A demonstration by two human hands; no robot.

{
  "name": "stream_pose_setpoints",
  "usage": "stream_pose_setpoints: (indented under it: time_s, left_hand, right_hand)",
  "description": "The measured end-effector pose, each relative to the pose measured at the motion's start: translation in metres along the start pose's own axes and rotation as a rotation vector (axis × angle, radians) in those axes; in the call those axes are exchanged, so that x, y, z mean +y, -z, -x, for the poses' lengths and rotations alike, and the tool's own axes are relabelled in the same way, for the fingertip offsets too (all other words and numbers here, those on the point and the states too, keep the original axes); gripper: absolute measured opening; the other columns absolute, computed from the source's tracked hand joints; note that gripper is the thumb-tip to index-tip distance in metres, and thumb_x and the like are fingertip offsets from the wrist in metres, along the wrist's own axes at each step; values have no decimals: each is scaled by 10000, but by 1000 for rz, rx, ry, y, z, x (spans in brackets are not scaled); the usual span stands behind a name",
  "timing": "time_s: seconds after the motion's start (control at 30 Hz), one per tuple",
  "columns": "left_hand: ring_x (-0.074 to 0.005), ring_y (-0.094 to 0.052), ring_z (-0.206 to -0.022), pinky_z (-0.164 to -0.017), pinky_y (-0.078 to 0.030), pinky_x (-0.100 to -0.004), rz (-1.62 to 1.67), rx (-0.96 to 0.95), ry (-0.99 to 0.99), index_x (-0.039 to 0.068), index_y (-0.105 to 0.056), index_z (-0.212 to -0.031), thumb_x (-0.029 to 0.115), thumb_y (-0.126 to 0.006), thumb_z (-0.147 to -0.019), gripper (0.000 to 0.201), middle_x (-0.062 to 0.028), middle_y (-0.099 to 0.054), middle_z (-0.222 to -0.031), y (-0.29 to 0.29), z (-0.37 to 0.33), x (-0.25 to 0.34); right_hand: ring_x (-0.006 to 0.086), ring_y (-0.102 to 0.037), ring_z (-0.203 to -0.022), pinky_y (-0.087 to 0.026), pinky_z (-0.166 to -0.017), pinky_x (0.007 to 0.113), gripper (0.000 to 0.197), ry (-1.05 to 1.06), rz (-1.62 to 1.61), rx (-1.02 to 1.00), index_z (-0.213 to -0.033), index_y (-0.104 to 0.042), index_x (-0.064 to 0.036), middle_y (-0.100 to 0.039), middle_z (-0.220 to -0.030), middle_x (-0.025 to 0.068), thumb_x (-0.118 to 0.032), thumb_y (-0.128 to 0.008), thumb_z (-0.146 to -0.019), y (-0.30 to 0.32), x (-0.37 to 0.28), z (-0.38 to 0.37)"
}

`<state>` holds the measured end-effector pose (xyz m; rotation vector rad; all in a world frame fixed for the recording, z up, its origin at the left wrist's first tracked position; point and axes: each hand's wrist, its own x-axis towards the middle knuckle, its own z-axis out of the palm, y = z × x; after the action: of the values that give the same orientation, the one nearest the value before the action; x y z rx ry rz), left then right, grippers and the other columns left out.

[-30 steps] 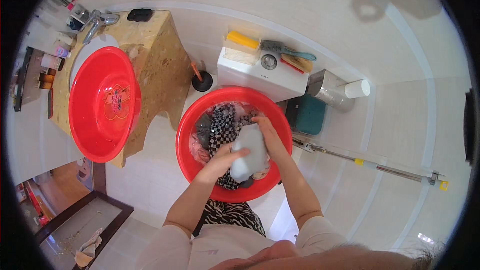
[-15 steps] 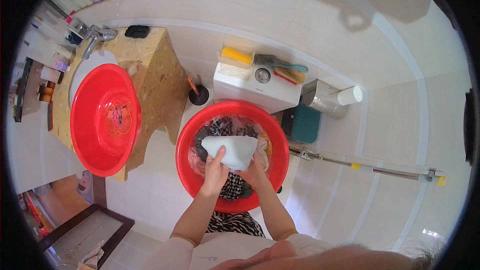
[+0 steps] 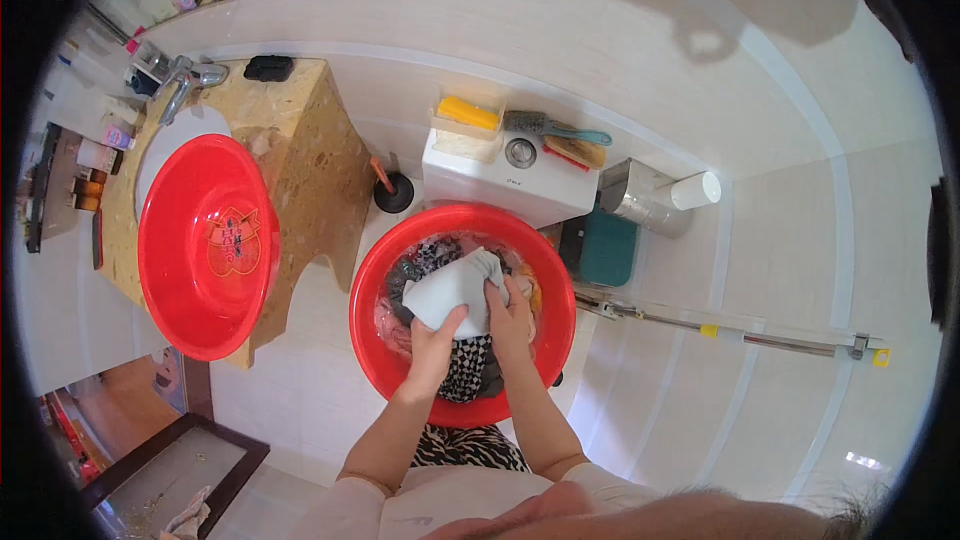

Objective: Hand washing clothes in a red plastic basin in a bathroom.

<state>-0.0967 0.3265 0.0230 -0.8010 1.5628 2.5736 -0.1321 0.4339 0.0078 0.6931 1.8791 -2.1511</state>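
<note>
Both of my hands grip a pale blue-white cloth (image 3: 448, 290), folded over on itself, above a large red basin (image 3: 365, 345). My left hand (image 3: 434, 348) pinches its lower edge, the thumb lying on top. At the cloth's right end is my right hand (image 3: 509, 316), its fingers closed on the bunched fabric. Beneath, the basin holds wet laundry in sudsy water: a black-and-white checkered piece (image 3: 465, 372), a pink piece (image 3: 392, 328), dark grey ones and a yellowish one at the right. The cloth and my hands hide the middle of the pile.
On the left, a second red basin (image 3: 170, 280) rests tilted over the sink of a stone counter (image 3: 310, 140). A plunger (image 3: 394, 192) stands beyond my basin, near a white toilet tank (image 3: 470, 172) bearing brushes (image 3: 555, 126). A teal bin (image 3: 608, 248) and metal rail (image 3: 680, 328) are right.
The cloth has turned, its right end now raised and bunched. My right hand has moved from beneath the cloth up onto its right end; my left hand has shifted slightly right.
</note>
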Motion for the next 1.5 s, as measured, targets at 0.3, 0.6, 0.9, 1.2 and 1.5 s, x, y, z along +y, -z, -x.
stream_pose_setpoints:
  time_s: [0.3,0.6,0.9,1.2,1.5]
  left_hand:
    - [-236,-542,-1042,-897,-427,-351,-285,143,-275,-36,-496,-1195,159,-529,-934,328,-138,-570,-1145,-26,-3,14]
    - [-193,-579,-872,-772,-461,-337,-203,172,-334,-25,-565,-1054,200,-507,-959,251,-99,-625,-972,-38,-11,8]
    - [-181,-542,-1083,-945,-410,-316,-258,-15,-219,-11,-483,-1277,174,-568,-924,407,-106,-590,-1174,-5,-24,13]
    - [-243,-516,-1152,-973,-432,-394,-361,394,-556,13,-384,-1350,196,-662,-831,616,-136,-502,-1290,97,-25,189]
    - [-281,-407,-1274,-1048,-333,-380,-1282,1115,-868,-22,-294,-1401,147,-710,-823,732,-193,-375,-1411,261,-38,200]
  right_hand:
    - [124,-574,-851,-463,-741,276,244,270,-116,58,-1064,-577,17,-648,-955,75,-165,-596,-902,-44,-24,26]
    - [114,-571,-823,-460,-708,287,275,248,66,-7,-959,-619,20,-654,-899,86,-245,-547,-941,-25,-22,14]
    - [167,-563,-966,-470,-803,286,430,66,79,-22,-1273,-459,-41,-593,-1126,84,-265,-570,-922,-1,-4,-21]
    - [182,-588,-960,-485,-809,301,378,228,442,-332,-1239,-485,-58,-599,-1106,100,-129,-594,-884,119,55,-46]
    - [185,-624,-842,-496,-740,297,224,161,797,-265,-1075,-590,-37,-637,-956,90,-97,-581,-859,160,142,-22]
